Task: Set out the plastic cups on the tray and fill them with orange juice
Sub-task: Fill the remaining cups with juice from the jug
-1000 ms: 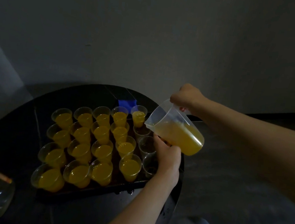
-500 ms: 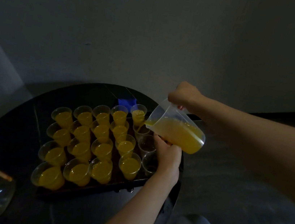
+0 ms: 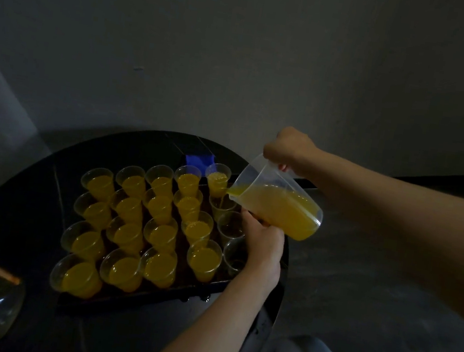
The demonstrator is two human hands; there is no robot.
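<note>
Room: dim grey wall behind a round black bench (image 3: 28,192).
Right grip (image 3: 288,151): fingers curled round the handle of the tilted jug (image 3: 277,203), juice at its spout.
Left grip (image 3: 263,243): under the jug; what it holds, I cannot tell.
Pour: wants a thin stream, centred over the target cup (image 3: 222,207) on the tray (image 3: 148,298).
Cups: two near-right empty cups (image 3: 231,226); the others full.

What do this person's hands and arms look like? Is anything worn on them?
The left arm and right arm are bare as far as the frame shows, with no sleeve in view. The left hand and right hand wear no gloves. I see no watch, bracelet or ring, though the light is dim.
</note>
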